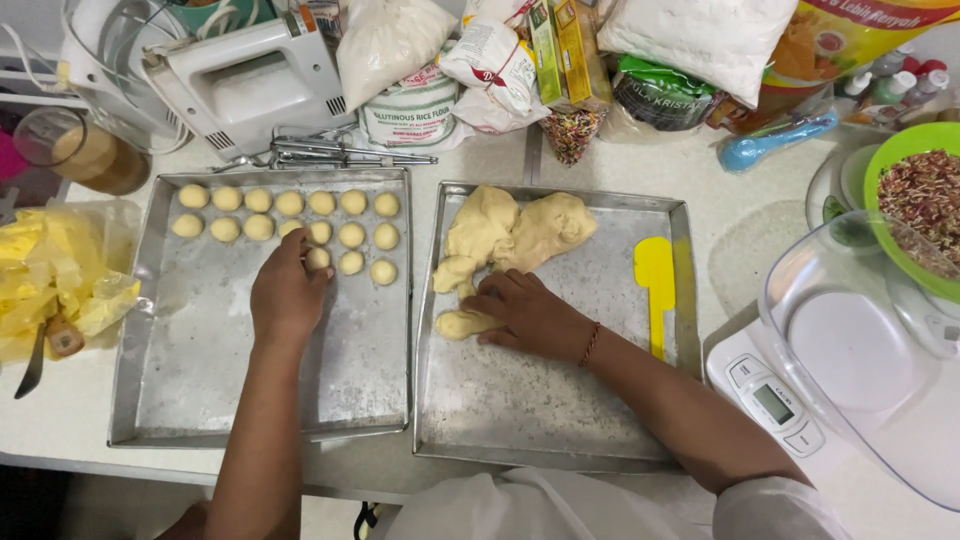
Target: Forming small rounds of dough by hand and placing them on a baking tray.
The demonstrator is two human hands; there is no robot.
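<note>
My left hand (288,295) is reaching into the left tray (150,380), its grip pinched around a small dough ball (318,258) and pressing it down at the end of the third row. Above it in the upper part of that tray, the other balls (290,203) are sitting in neat rows, pale yellow, smooth and round, each slightly apart from the next. The tray is dull grey metal, scuffed and faintly floured.

My right hand (530,315) is lying in the right tray (560,420), grip half curled over a small lump (462,323) of dough, fingertips touching it; I cannot tell whether I am truly grasping it. Just above, in the upper left of that tray, the big dough mass (510,230) is slumping in soft folds. A flat yellow spatula (655,290) is resting at the tray's right edge.

Both trays are sitting side by side on the pale surface (740,240). A white hand mixer (255,85) is lying at upper left, and a clear bowl (880,380) is standing on a white scale (770,400) at lower right.
</note>
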